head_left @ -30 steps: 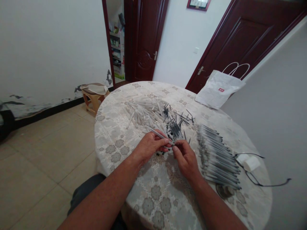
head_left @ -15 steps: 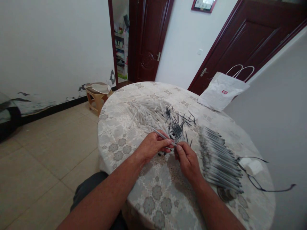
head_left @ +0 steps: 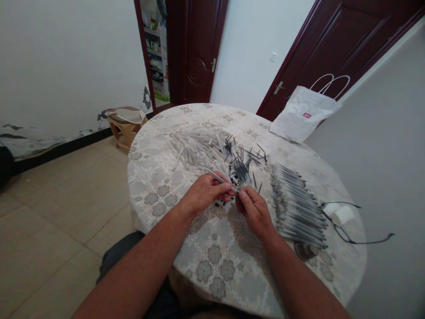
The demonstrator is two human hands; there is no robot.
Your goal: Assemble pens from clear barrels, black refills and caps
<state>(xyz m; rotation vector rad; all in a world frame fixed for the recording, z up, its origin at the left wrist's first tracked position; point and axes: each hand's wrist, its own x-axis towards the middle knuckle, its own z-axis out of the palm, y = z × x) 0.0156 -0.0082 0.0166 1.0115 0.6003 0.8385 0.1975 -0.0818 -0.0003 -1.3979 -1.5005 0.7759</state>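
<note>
A slim grey pen point(head_left: 215, 175) slants over the table between my two hands. My left hand point(head_left: 209, 190) is closed around its barrel, thumb on top. At the lower end my right hand point(head_left: 253, 207) pinches the pen's tip, and its fingers hide any small part there. Just beyond my hands lies a loose heap of whitish pen barrels point(head_left: 192, 148). Dark thin refills point(head_left: 241, 172) are bunched at the heap's right side, some scattered farther off. To the right of my right hand, many grey pens point(head_left: 300, 208) lie side by side in a stacked row.
A round table point(head_left: 159, 177) with a flowered cloth bears everything. Eyeglasses point(head_left: 352, 242) and a white block point(head_left: 343, 215) lie at the right, with a dark round object point(head_left: 305, 250) by the pen row. A white paper bag point(head_left: 303, 115) stands at the back; a stool point(head_left: 124, 126) is left.
The camera view has shifted a little, so the table and hands appear slightly higher and farther left. Both hands keep the same hold on the pen.
</note>
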